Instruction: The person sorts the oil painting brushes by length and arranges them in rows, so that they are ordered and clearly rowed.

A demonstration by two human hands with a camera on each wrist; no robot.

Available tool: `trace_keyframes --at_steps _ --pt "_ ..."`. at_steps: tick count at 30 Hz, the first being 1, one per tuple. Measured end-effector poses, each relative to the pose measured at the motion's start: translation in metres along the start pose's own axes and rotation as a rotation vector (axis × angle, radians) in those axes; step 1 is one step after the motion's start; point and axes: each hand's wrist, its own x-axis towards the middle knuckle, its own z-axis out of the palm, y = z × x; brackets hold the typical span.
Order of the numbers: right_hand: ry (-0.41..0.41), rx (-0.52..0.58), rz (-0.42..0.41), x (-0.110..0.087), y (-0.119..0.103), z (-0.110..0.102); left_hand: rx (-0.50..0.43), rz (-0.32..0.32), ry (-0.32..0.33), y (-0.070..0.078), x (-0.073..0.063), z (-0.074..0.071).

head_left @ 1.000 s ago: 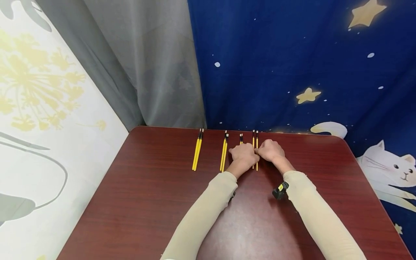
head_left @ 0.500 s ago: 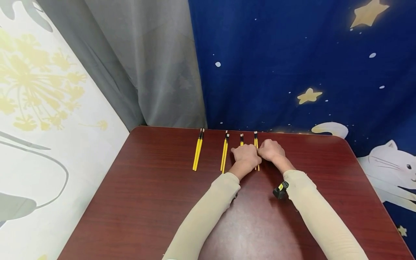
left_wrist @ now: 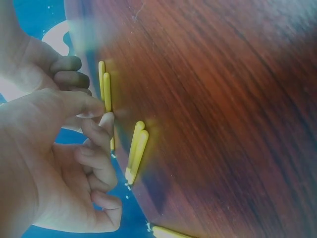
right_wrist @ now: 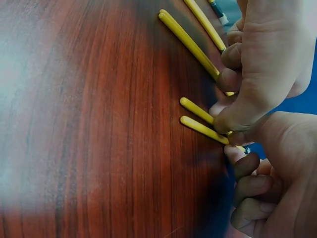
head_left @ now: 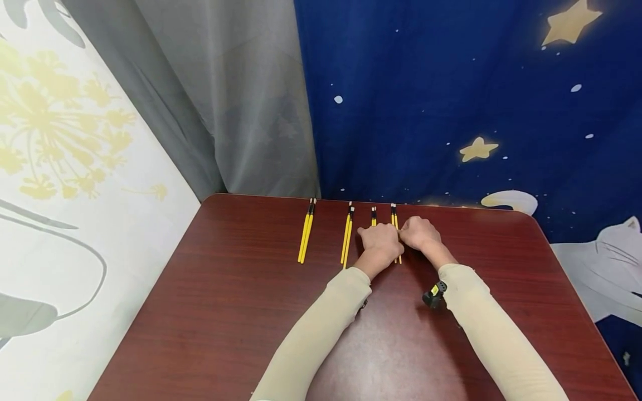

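Two slim paintbrushes (head_left: 394, 214) with yellow handles, dark collars and pale tips lie side by side, rightmost in a row on the table. My left hand (head_left: 381, 240) pinches this pair between thumb and finger from the left. From the right, my right hand (head_left: 420, 232) pinches at the same pair, its fingertips meeting those of the left. In the right wrist view, the handle ends of the upper brush (right_wrist: 197, 110) and lower brush (right_wrist: 204, 130) stick out, slightly apart. My fingers cover their middles. Another brush pair (head_left: 373, 215) is mostly hidden behind my left hand.
Further left on the dark red wooden table (head_left: 236, 312) lie two more paintbrush pairs, one pair (head_left: 346, 236) near my left hand and the far-left pair (head_left: 306, 231). Tips point to the table's back edge, where a grey curtain (head_left: 261, 111) and a blue curtain (head_left: 401, 111) hang.
The two rightmost brushes, parallel and apart a second ago, have come together at their tips. My left hand has shifted slightly right; the right hand has barely moved.
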Motion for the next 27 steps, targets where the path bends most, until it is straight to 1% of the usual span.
trace_keyframes --at_steps 6,10,13,16,19,22,24,27 --pt "0.007 0.007 -0.004 -0.005 -0.004 0.003 0.000 0.013 0.017 -0.001 -0.002 -0.001" --pt "0.021 0.007 -0.010 -0.009 -0.007 0.005 -0.011 0.027 0.018 -0.004 -0.005 -0.002" --pt "0.050 0.006 0.002 -0.012 -0.008 0.005 -0.029 0.051 0.016 -0.007 -0.006 -0.003" --pt "0.100 0.013 0.013 -0.017 -0.010 0.006 -0.051 0.081 0.022 -0.013 -0.006 -0.006" --pt "0.157 0.032 0.020 -0.021 -0.011 0.007 -0.062 0.103 0.051 -0.023 -0.004 -0.011" --pt "0.207 0.046 0.015 -0.024 -0.012 0.009 -0.082 0.126 0.105 -0.038 0.002 -0.012" --pt "0.230 0.058 0.002 -0.026 -0.012 0.011 -0.130 0.137 0.132 -0.049 0.006 -0.013" --pt "0.251 0.070 -0.031 -0.029 -0.012 0.014 -0.231 0.165 0.135 -0.063 0.012 -0.016"
